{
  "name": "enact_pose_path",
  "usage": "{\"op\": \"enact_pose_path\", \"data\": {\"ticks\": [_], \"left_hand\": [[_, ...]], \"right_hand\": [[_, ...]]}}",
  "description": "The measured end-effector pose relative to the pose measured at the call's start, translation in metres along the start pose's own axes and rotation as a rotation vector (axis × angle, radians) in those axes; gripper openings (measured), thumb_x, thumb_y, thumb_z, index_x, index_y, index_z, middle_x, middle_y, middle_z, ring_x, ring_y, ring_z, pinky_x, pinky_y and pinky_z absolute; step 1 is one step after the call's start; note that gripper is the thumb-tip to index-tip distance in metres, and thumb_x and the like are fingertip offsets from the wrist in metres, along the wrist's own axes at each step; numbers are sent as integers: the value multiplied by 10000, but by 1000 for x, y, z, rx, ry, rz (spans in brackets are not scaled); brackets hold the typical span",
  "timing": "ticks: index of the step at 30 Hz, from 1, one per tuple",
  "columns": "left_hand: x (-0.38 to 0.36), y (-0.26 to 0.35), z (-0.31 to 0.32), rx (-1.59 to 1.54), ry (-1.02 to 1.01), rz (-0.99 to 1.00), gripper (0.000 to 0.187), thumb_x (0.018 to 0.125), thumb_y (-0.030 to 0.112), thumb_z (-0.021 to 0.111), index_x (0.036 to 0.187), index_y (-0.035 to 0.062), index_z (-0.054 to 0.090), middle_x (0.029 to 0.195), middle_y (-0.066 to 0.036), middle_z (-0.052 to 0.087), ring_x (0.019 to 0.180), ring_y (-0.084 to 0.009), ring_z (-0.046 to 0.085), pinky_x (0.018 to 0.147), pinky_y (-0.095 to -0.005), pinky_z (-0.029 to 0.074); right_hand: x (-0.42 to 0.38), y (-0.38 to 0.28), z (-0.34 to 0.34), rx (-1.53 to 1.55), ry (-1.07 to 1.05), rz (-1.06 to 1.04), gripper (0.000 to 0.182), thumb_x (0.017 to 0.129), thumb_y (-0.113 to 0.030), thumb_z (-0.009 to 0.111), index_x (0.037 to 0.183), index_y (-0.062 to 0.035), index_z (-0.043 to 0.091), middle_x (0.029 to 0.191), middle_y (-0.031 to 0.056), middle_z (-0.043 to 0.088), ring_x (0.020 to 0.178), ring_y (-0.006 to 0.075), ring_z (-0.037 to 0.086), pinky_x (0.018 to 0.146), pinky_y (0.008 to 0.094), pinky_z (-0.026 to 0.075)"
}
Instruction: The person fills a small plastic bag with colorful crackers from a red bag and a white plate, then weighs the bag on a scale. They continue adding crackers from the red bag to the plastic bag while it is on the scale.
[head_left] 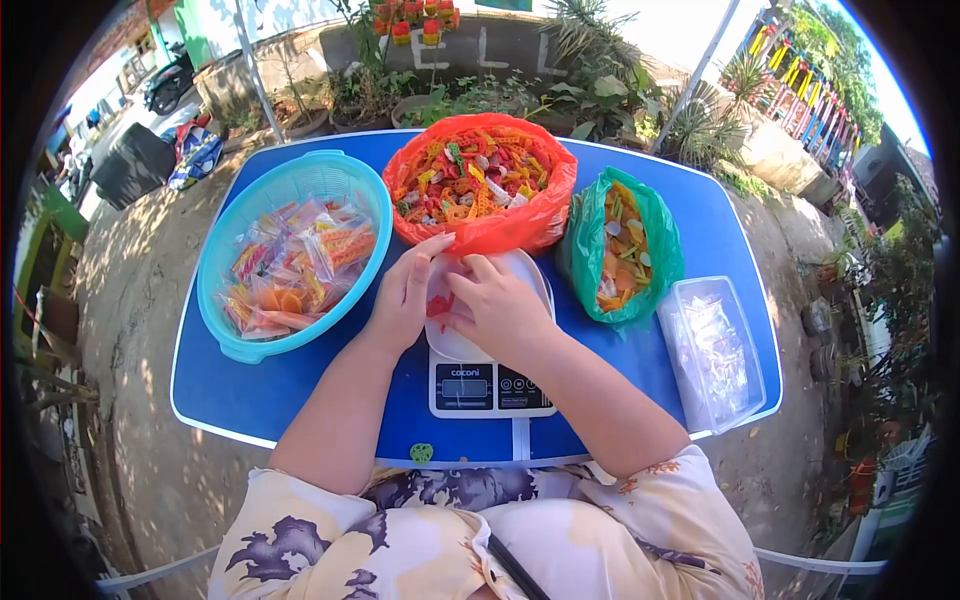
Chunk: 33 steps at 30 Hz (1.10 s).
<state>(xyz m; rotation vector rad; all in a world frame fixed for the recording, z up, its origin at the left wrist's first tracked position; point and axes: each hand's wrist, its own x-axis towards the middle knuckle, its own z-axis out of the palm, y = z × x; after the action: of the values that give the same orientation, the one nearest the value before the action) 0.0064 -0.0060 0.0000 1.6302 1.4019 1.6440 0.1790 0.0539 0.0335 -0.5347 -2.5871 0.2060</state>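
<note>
A white plate (518, 272) rests on a digital kitchen scale (464, 400) at the middle of the table. My left hand (405, 295) is over the plate's left side, its fingers stretched toward the rim of a red plastic bag (540, 228); its thumb is hard to make out. Above the plate, my right hand (495, 305) has bent fingers closed around small red cracker pieces (439, 304). Colourful dry crackers (470, 185) fill the red bag just beyond both hands.
Left stands a turquoise basket (218, 325) of filled clear packets (300, 260). A green bag (585, 240) of orange and yellow crackers (625, 250) and a clear box (750, 370) of plastic bags (715, 340) are right. A green piece (421, 453) lies near the blue table's (260, 400) front edge.
</note>
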Motion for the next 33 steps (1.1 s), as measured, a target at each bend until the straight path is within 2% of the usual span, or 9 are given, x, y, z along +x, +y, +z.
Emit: {"op": "enact_pose_path", "data": {"ticks": [7,11,15,18,19,22,26,29,33], "left_hand": [[0,0,0,-34,-5,-27,603,1119,437,292,1343,-42,581,1358,-203,604,1297,-290,556,1126,-385,389],[-1,-1,1,-36,-3,-40,606,1113,452,313,1349,-39,579,1361,-196,604,1292,-284,560,1125,-382,388],[-1,-1,2,-37,4,-49,598,1109,452,338,1351,-38,578,1368,-192,602,1294,-281,558,1126,-383,388],[-1,3,3,-60,-3,-74,593,1108,448,347,1353,-40,577,1373,-193,601,1305,-282,550,1129,-386,387],[-1,4,3,-71,-6,-84,591,1108,447,349,1354,-40,577,1375,-194,600,1310,-282,547,1130,-387,386],[-1,-1,4,-31,-24,-71,605,1119,430,287,1377,-49,553,1387,-186,587,1328,-265,527,1149,-386,367],[-2,1,3,3,-28,-58,617,1116,438,291,1379,-56,550,1397,-197,581,1338,-275,522,1153,-389,362],[-1,5,1,21,-39,-30,630,1115,444,286,1374,-66,549,1403,-205,577,1341,-283,523,1150,-389,365],[-1,7,0,20,-36,-30,619,1116,436,293,1374,-67,545,1405,-203,576,1328,-285,533,1142,-388,372]], "right_hand": [[3,12,-25,184,-247,55,230,837,-144,734,1043,-41,725,1147,113,653,1071,308,649,957,405,519],[7,26,-47,239,-192,145,299,824,-86,744,1116,-26,728,1172,126,667,1101,307,648,986,390,513],[18,32,-69,288,-98,61,302,839,-89,747,1133,-28,723,1186,122,677,1097,283,657,965,381,524],[37,30,-80,346,-101,226,296,848,-95,744,1138,-35,722,1180,123,682,1092,294,659,946,387,530],[43,30,-76,347,-12,179,277,852,-74,733,1127,-41,724,1167,130,690,1075,302,666,919,382,534],[75,50,-39,282,52,112,228,896,-63,669,1115,-15,716,1164,130,692,1058,316,670,929,383,532],[112,92,21,78,-26,58,233,894,-94,603,1098,-45,703,1175,111,662,1197,297,596,952,441,530],[120,101,37,-215,-187,110,276,884,-114,605,1142,-96,699,1247,67,643,1316,261,516,1000,453,511],[118,80,15,-355,-180,191,253,883,-150,634,1118,-112,720,1241,69,649,1294,262,535,1044,452,463]]}}
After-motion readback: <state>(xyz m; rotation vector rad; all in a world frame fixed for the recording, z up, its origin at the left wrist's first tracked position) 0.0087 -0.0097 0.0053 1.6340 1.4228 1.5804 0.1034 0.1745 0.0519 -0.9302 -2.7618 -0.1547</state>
